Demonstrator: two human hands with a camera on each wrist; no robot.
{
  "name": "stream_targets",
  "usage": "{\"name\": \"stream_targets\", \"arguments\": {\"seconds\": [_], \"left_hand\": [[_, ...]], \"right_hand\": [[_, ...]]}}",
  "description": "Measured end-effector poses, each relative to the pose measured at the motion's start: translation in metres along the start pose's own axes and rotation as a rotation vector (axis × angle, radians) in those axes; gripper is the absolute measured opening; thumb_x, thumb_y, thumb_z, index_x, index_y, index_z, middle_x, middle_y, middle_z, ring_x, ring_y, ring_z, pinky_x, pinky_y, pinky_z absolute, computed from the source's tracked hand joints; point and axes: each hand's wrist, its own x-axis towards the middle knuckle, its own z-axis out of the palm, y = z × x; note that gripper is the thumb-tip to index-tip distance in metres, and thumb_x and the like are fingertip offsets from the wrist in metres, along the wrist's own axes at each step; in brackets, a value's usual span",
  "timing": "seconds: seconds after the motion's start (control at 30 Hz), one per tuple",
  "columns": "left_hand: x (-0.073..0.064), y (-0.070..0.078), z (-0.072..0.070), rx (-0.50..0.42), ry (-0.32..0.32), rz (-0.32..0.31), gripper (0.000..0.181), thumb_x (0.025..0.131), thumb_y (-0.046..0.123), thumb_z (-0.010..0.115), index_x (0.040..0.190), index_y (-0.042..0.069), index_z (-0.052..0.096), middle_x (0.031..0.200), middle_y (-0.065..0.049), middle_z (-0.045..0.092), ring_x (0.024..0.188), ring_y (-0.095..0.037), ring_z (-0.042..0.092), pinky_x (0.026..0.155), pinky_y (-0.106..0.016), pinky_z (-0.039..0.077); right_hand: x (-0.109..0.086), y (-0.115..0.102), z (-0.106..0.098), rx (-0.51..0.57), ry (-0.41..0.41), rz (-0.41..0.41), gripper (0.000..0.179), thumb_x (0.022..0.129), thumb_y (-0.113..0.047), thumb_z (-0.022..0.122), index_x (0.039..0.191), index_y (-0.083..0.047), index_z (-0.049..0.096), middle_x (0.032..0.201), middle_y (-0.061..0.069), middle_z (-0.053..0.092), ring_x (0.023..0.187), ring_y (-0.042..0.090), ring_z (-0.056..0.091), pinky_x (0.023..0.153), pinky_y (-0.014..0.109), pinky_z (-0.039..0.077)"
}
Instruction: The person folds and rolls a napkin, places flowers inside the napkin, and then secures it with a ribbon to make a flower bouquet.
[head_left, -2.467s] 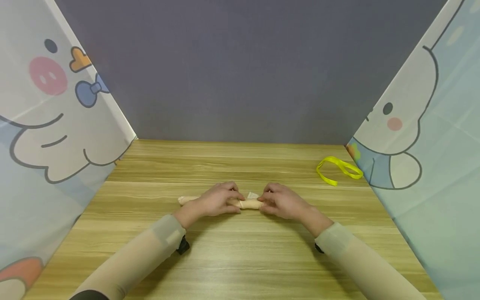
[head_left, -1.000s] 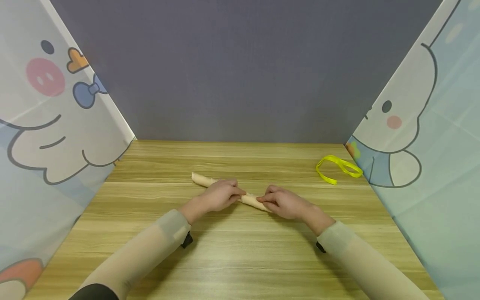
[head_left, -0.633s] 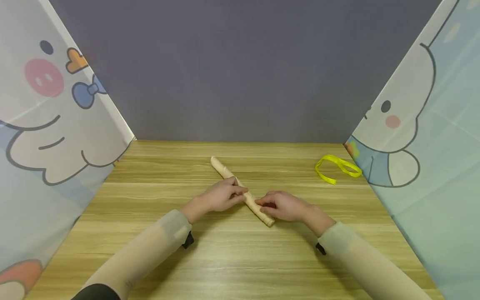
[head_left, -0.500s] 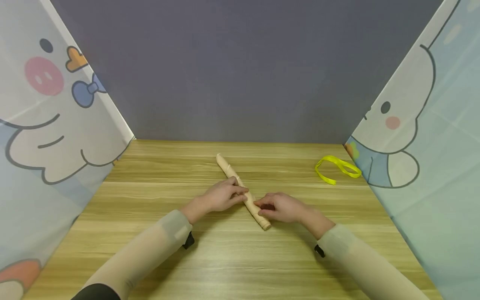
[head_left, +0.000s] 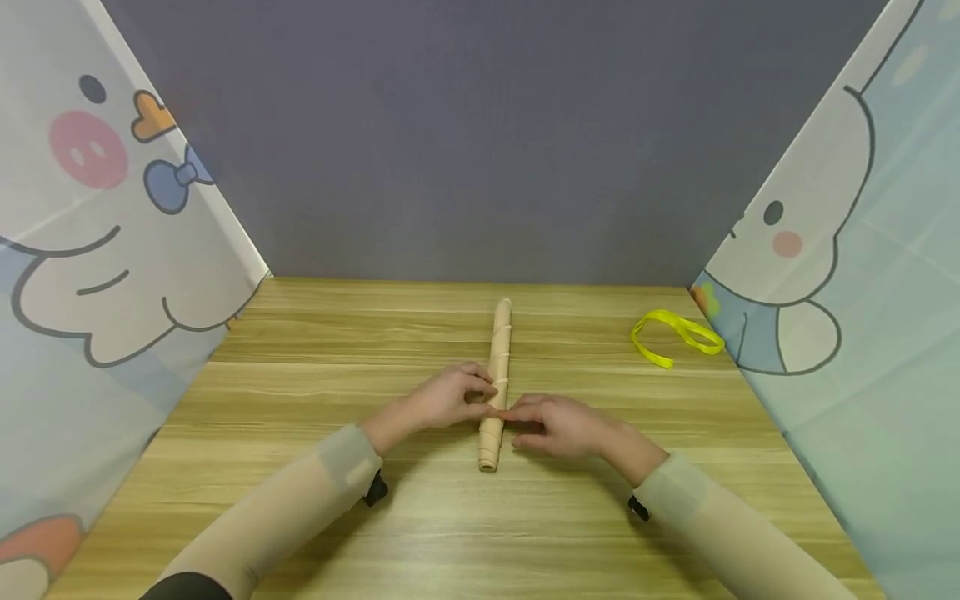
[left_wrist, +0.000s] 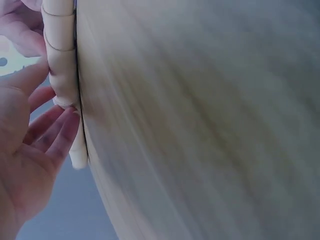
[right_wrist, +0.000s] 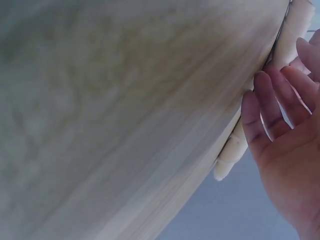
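Beyond your hands, a yellow ribbon lies looped at the far right of the counter, near the cartoon-printed right panel. A cartoon-printed left panel and a grey far panel bound the other edges. Wood stretches left, right and near of the beige roll, which lies mid-counter, pointing near to far. Your left hand touches it with loosely bent fingers; your right hand, fingers fairly straight, touches its right side.
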Motion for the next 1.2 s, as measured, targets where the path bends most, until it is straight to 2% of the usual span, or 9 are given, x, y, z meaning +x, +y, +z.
{"name": "stream_targets", "arguments": {"seconds": [0.1,0.3,0.47,0.6,0.8,1.03,1.13,1.2], "left_hand": [[-0.002,0.003,0.000,-0.023,-0.015,-0.009,0.038,0.102,0.031,0.082,0.130,0.005,0.078,0.131,-0.009,0.071,0.114,-0.022,0.071,0.099,-0.035,0.062],[-0.006,0.004,0.003,-0.047,-0.035,0.007,0.042,0.105,0.025,0.078,0.140,0.002,0.073,0.134,-0.013,0.064,0.110,-0.021,0.070,0.095,-0.029,0.061],[-0.009,0.003,-0.001,-0.153,-0.123,-0.034,0.055,0.104,0.024,0.079,0.150,-0.001,0.064,0.143,-0.014,0.057,0.118,-0.022,0.070,0.101,-0.026,0.060],[-0.008,0.006,-0.003,-0.162,-0.135,-0.047,0.059,0.103,0.029,0.081,0.151,-0.001,0.064,0.143,-0.015,0.056,0.118,-0.023,0.069,0.101,-0.026,0.060],[-0.006,0.014,0.003,-0.128,-0.074,-0.075,0.061,0.098,0.031,0.086,0.145,-0.003,0.068,0.138,-0.016,0.058,0.112,-0.020,0.068,0.097,-0.027,0.060],[-0.008,0.016,0.004,-0.152,-0.056,-0.091,0.059,0.097,0.030,0.087,0.142,-0.003,0.070,0.137,-0.014,0.058,0.112,-0.020,0.068,0.096,-0.027,0.060],[-0.009,0.015,0.005,-0.155,-0.052,-0.087,0.058,0.097,0.030,0.087,0.142,-0.002,0.070,0.136,-0.014,0.059,0.112,-0.020,0.069,0.095,-0.026,0.060],[-0.009,0.014,0.006,-0.159,-0.051,-0.087,0.058,0.097,0.030,0.087,0.143,-0.002,0.070,0.136,-0.013,0.059,0.111,-0.020,0.069,0.095,-0.025,0.060]], "right_hand": [[-0.001,0.000,0.000,0.002,-0.005,0.008,0.051,0.109,-0.034,0.071,0.158,-0.022,0.062,0.137,-0.005,0.070,0.097,0.004,0.062,0.086,0.026,0.056],[-0.003,-0.001,-0.001,-0.030,0.002,-0.006,0.049,0.110,-0.032,0.070,0.158,-0.023,0.062,0.145,-0.004,0.069,0.108,0.006,0.065,0.095,0.032,0.059],[-0.004,0.001,-0.003,-0.049,0.001,0.001,0.048,0.109,-0.032,0.070,0.157,-0.024,0.063,0.153,0.001,0.067,0.134,0.021,0.066,0.114,0.047,0.055],[-0.006,0.001,-0.006,-0.048,-0.008,0.025,0.048,0.109,-0.031,0.071,0.156,-0.023,0.064,0.155,0.004,0.066,0.143,0.028,0.062,0.120,0.053,0.050],[-0.008,0.003,-0.008,-0.051,-0.012,0.033,0.048,0.108,-0.029,0.070,0.156,-0.023,0.064,0.156,0.002,0.066,0.144,0.028,0.061,0.121,0.055,0.049],[-0.011,0.008,-0.008,-0.010,0.004,0.042,0.046,0.108,-0.026,0.072,0.154,-0.024,0.066,0.153,0.001,0.068,0.141,0.028,0.063,0.119,0.054,0.051],[-0.014,0.014,-0.011,0.024,0.038,0.054,0.042,0.108,-0.026,0.071,0.150,-0.023,0.069,0.147,0.002,0.071,0.133,0.025,0.068,0.112,0.049,0.056],[-0.017,0.021,-0.015,0.057,0.073,0.077,0.040,0.108,-0.026,0.071,0.148,-0.020,0.071,0.141,0.002,0.074,0.118,0.021,0.072,0.100,0.042,0.061]]}}
